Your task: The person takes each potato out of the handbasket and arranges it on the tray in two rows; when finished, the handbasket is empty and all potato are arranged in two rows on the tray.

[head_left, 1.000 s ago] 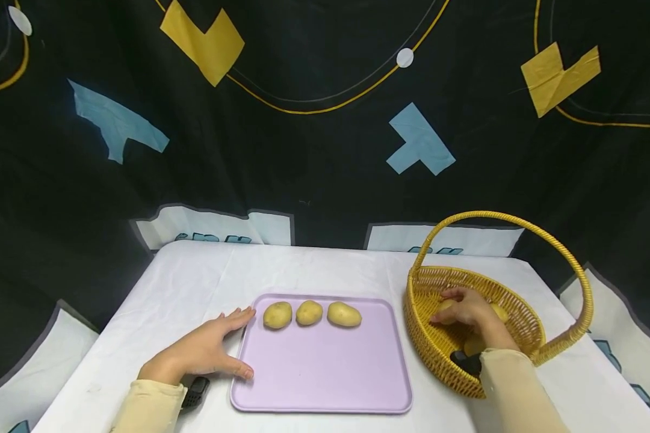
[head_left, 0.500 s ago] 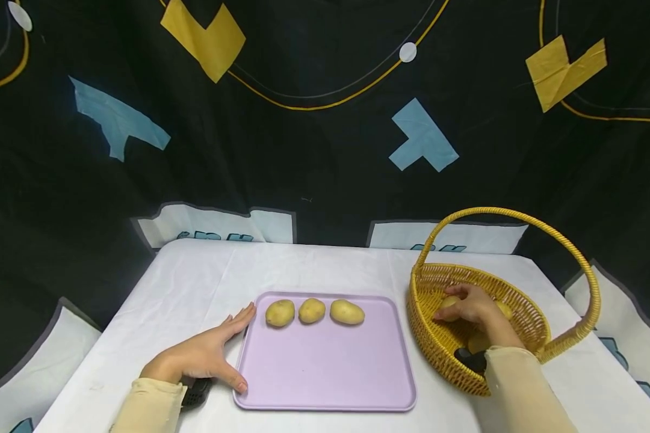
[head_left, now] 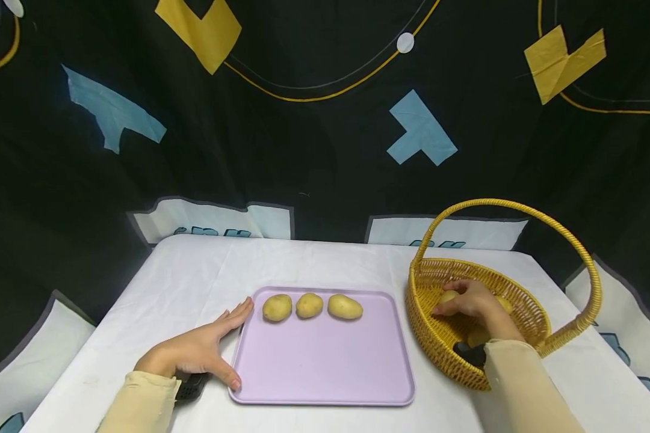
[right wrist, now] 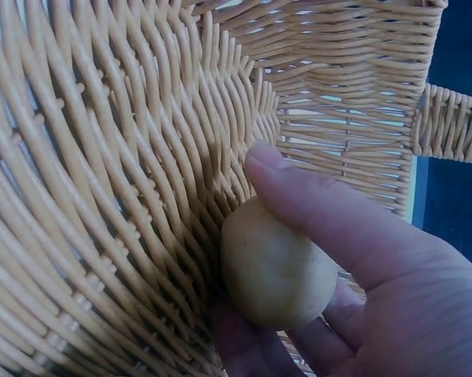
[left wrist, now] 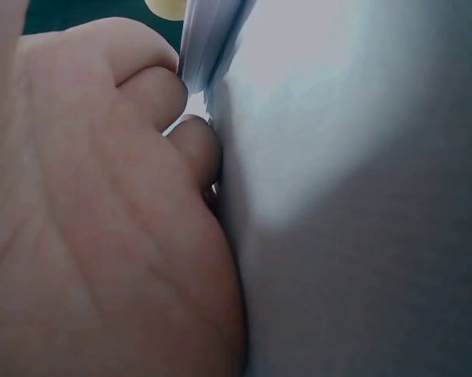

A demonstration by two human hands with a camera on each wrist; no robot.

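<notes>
My right hand is down inside a yellow wicker basket, gripping a potato between thumb and fingers. The right wrist view shows that potato against the woven wall. More potatoes lie in the basket, partly hidden by the hand and wrist. On the left, my left hand rests at the left edge of a lilac tray, fingers spread and thumb at its lower left corner. Along the tray's far side sit three potatoes in a row: a left one, a middle one and a longer right one.
The basket's tall arched handle rises over the right forearm. A white cloth covers the table. Behind it hangs a black curtain with yellow and blue shapes.
The head view has shifted slightly. My right hand stays in the basket around the potato, and my left hand stays at the tray's edge, its thumb a little lower.
</notes>
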